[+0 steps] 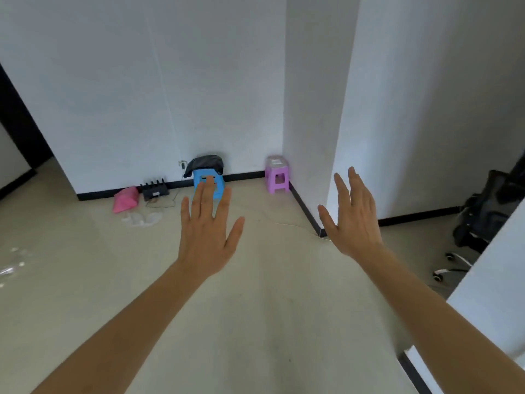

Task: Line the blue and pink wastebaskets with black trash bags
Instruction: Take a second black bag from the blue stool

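Matt white painted walls [142, 81] meet a smooth, pale floor [255, 308] with a faint sheen; a glossy black plastic bag [205, 163] drapes a blue plastic stool [218, 186], beside a pink plastic stool [277, 176] and crumpled clear film [143, 218]

One head-worn wide-angle view, looking forward and down across a pale floor [255, 322] toward a white wall [142, 95] and its corner. Both bare forearms reach out from the bottom edge, so the camera sits just behind them; the wall's foot lies well beyond. Straight edges bow near the frame sides.
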